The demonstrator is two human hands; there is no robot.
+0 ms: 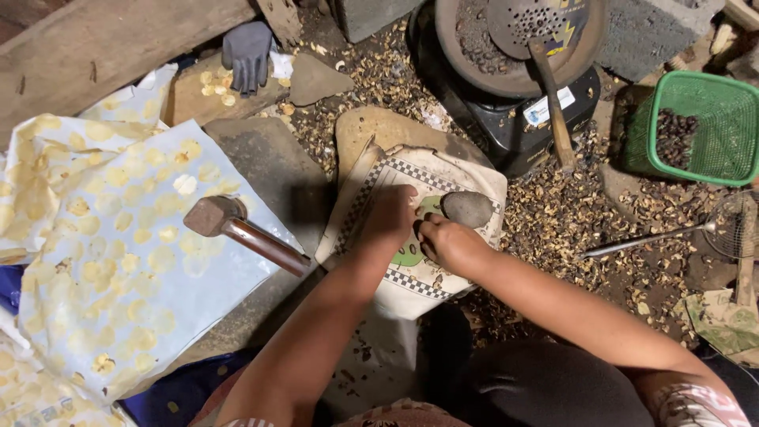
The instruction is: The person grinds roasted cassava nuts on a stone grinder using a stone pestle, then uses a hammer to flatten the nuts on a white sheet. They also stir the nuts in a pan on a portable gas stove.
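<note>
Here, the fingers of the right hand (pixel 444 241) are curled together, pinching something too small to identify just beside a grey stone (pixel 468 208). The left hand (pixel 390 215) rests next to it on a printed sack (pixel 411 277) draped over a block; whether its fingers are spread or closed cannot be told. A hammer (pixel 237 229) lies to the left, beside a sheet (pixel 118 269) strewn with pale kernels. Dark shell fragments litter the ground. A green basket (pixel 715 95) at upper right holds a small heap of dark nuts. A round pan (pixel 474 55) above carries dark bits and a perforated ladle (pixel 530 32).
</note>
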